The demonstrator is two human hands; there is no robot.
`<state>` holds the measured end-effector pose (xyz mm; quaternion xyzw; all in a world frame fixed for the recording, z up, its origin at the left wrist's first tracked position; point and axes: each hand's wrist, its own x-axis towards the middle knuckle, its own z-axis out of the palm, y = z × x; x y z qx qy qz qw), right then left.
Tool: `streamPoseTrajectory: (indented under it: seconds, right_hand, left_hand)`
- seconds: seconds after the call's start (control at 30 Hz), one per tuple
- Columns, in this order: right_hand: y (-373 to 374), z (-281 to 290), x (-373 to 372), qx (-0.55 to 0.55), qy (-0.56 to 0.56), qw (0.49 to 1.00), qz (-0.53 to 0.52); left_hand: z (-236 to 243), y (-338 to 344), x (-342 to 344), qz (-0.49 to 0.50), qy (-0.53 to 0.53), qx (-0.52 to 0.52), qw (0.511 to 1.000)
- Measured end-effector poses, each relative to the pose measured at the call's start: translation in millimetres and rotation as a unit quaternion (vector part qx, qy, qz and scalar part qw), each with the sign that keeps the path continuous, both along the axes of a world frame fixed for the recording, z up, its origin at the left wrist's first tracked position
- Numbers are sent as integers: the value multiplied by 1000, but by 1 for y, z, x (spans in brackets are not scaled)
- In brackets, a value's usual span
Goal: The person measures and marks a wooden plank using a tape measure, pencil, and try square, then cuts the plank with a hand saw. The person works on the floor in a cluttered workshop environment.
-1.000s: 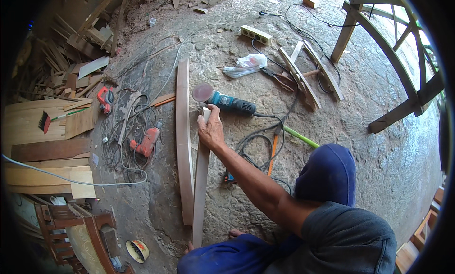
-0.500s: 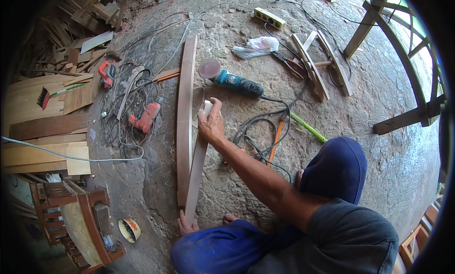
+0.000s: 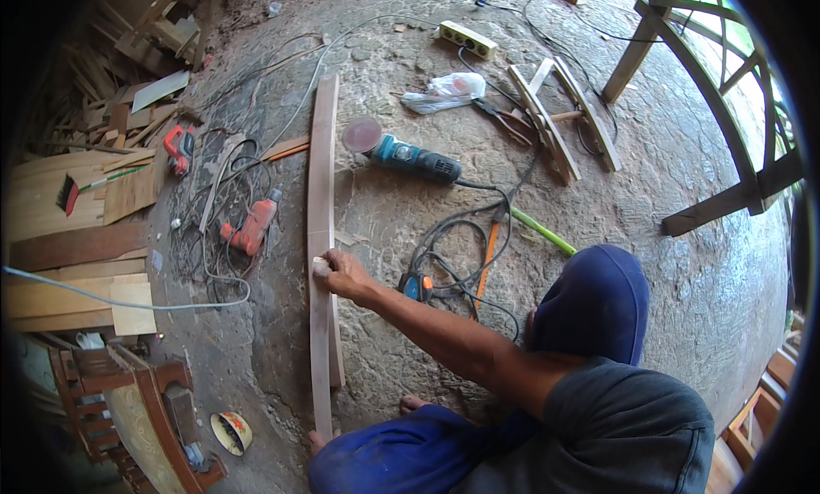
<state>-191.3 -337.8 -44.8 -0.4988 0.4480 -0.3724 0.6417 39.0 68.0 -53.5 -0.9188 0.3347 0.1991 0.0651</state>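
Nearest the body, a bent leg in blue trousers (image 3: 393, 451) covers most of the left hand (image 3: 315, 444); only a little of it shows at the near end of a narrow slat (image 3: 320, 366), and whether its fingers are apart or together I cannot tell. From there the slat's long axis runs almost straight away from the body to the right hand (image 3: 343, 275), whose fingers are clamped on its far end, a pale tip showing beside them. So the slat lies on the near side of the right fingers, with one hand at each end.

Behind it on the rough floor (image 3: 376, 340) lies a long board (image 3: 322, 152), nearly parallel; the slat overlaps its near half and reaches past its near end. Whether the two touch, I cannot tell.

Right of the board, a looped black cord (image 3: 444, 225) crowds the space beyond the right forearm. Farther out, a teal disc sander (image 3: 414, 158) lies just beside the board's right edge, the closest obstacle on that side. Toward the floor's left edge sit a red drill (image 3: 252, 228) and tangled cables, well apart from the slat. Toward the far edge are a plastic bag (image 3: 453, 91), joined wooden strips (image 3: 544, 122) and a power strip (image 3: 468, 40).
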Motion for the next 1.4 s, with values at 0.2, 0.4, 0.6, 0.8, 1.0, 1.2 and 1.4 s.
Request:
streamPoseTrajectory:
  seconds: [0.2, 0.4, 0.6, 0.8, 1.0, 1.2, 1.4]
  right_hand:
    - [-8, 0, 5, 94, -63, 987, 111]
    - [-32, -5, 8, 22, -24, 985, 167]
    - [-61, -20, 22, 36, -1, 988, 150]
    - [-77, -45, 8, -349, 292, 870, 188]
    - [-88, 15, -33, -364, 414, 748, 370]
    - [-90, 74, -111, -420, 505, 535, 531]
    - [30, 27, -205, -481, 291, 629, 537]
  left_hand:
    - [-19, 25, 6, 13, -6, -29, 999]
    - [10, 9, -8, -20, -25, -84, 996]
    - [14, -25, -13, -47, -14, -65, 997]
    - [-18, -33, -19, -65, -48, -65, 995]
    - [-34, -26, -17, -73, -80, -89, 990]
    - [-20, -33, -23, -80, -59, -95, 990]
    - [10, -51, -47, -119, -125, -70, 983]
